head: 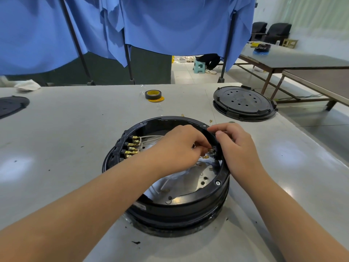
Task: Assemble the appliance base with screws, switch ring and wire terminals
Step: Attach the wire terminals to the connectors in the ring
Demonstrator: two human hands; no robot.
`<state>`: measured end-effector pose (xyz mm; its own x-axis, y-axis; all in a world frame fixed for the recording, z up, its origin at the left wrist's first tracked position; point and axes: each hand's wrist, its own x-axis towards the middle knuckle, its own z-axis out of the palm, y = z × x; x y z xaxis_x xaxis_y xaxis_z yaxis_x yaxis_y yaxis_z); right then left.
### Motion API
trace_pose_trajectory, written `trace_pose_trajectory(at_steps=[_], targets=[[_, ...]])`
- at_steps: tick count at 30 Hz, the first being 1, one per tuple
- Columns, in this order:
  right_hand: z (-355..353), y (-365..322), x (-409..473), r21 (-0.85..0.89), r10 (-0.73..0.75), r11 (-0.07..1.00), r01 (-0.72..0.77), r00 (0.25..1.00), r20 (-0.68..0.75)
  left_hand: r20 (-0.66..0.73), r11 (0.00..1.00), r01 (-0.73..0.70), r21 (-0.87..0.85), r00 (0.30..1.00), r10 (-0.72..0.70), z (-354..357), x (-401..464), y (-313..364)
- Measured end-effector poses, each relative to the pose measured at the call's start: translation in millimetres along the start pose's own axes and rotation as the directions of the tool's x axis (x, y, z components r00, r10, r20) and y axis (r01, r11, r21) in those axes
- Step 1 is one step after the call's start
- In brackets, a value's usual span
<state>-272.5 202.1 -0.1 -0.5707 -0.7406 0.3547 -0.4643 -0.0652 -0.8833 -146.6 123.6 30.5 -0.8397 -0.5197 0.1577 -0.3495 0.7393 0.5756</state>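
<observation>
Tabletop (66,129): grey; appliance base (170,203) near its front edge.
Left hand (179,146): grip pinches a wire terminal (204,157) inside.
Right hand (234,146): grip curled over the rim.
Risk: terminal bends or misses its tab if pushed askew.

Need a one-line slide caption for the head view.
Left hand pinches a brass wire terminal inside the round black appliance base while right hand grips its rim on the grey table.

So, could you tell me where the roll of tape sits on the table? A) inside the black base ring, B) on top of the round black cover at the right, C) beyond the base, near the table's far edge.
C: the roll of tape lies flat on the table, well beyond the base ring and left of the round black cover.
</observation>
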Motion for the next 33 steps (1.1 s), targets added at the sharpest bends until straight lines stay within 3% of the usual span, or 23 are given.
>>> trace_pose_trajectory(at_steps=[8,16,23,33], targets=[[-0.2,-0.1,-0.4,0.015,0.001,1.0,-0.002,1.0,0.007,-0.005,0.992,-0.065,0.109,0.998,0.066,0.6,-1.2,1.9],[0.9,0.7,0.4,0.003,-0.01,1.0,0.01,1.0,0.003,-0.016,0.999,-0.025,0.026,1.0,0.025,2.1,-1.1,0.5],[1.3,1.6,0.8,0.013,-0.005,1.0,0.005,1.0,0.001,-0.033,0.982,-0.102,0.159,0.994,0.108,2.8,-2.0,1.8],[2.0,1.9,0.7,0.006,-0.003,1.0,0.003,1.0,-0.002,-0.03,0.997,-0.037,0.06,0.999,0.039,3.4,-3.2,2.9]])
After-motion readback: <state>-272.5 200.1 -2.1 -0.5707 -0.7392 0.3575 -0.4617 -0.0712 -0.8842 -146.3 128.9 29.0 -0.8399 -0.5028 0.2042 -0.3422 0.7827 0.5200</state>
